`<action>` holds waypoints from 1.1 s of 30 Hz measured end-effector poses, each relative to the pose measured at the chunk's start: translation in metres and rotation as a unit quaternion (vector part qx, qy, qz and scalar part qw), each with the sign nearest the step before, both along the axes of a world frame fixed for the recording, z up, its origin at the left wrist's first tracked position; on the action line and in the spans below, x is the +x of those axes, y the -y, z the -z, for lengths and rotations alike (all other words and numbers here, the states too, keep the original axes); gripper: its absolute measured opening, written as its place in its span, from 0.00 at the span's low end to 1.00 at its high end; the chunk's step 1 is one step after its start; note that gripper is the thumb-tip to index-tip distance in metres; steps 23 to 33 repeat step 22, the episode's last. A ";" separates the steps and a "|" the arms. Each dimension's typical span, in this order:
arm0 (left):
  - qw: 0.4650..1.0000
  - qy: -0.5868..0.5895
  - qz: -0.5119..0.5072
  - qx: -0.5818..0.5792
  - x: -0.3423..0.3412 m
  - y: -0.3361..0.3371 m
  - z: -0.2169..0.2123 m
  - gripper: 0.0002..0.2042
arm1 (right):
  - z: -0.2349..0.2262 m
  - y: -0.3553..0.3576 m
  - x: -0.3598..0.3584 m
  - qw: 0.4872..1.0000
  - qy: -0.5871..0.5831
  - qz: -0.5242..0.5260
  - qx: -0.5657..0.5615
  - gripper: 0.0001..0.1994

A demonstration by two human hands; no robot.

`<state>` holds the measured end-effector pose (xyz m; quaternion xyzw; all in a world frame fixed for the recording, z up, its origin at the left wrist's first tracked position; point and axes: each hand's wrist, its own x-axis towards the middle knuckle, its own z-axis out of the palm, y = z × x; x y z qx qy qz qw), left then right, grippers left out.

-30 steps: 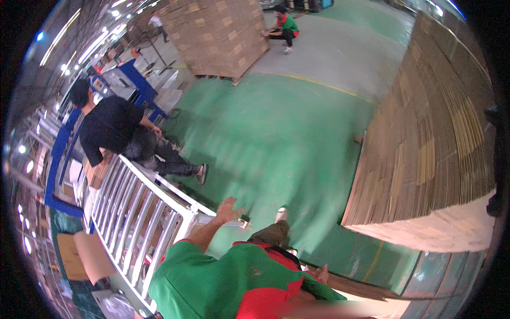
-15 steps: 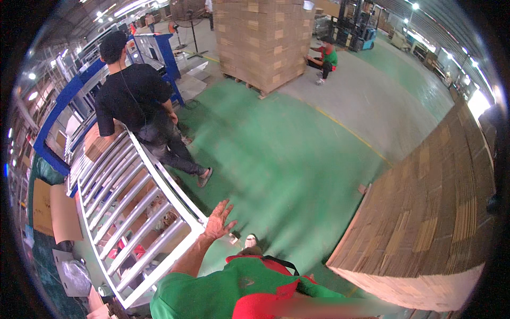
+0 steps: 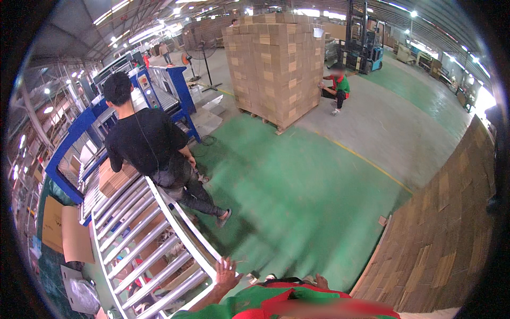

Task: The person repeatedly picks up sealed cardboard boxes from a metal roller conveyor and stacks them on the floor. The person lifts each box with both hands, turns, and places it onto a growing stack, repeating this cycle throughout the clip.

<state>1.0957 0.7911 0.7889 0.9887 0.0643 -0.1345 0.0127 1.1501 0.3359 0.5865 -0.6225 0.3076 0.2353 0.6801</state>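
My left hand point(image 3: 226, 274) is open, its fingers spread, beside the near right corner of a white-framed roller conveyor point(image 3: 214, 260). Whether it touches the frame I cannot tell. Only a small part of my right hand point(image 3: 321, 282) shows past the front of my green and red clothing; its visible fingers look open, and nothing is seen in them. Farther up the rollers lies a stack of flat brown cardboard point(image 3: 116, 178). A person in black point(image 3: 146, 138) stands next to that stack, back toward me, one arm over it.
A blue-framed machine point(image 3: 66, 170) stands at the conveyor's far end. Tall stacked cardboard point(image 3: 273, 69) rests on a pallet ahead, with a person in green point(image 3: 340, 85) crouching beside it. More stacked cardboard point(image 3: 441, 234) rises at right. A forklift point(image 3: 366, 50) and a standing fan point(image 3: 204, 58) are behind.
The view has tilted up, so the scene sits lower and more to the right. More of my right hand now shows. My left hand stays open by the conveyor corner.
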 end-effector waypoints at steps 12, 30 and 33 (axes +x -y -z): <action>0.909 0.166 -0.380 0.042 -0.009 0.033 0.014 0.39 | -0.011 0.087 0.140 0.982 -0.117 -0.110 -0.095 0.26; 0.854 0.113 -0.509 -0.009 0.008 0.048 0.000 0.37 | 0.002 0.162 0.163 0.977 -0.146 -0.109 -0.114 0.34; 0.854 0.113 -0.509 -0.009 0.008 0.048 0.000 0.37 | 0.002 0.162 0.163 0.977 -0.146 -0.109 -0.114 0.34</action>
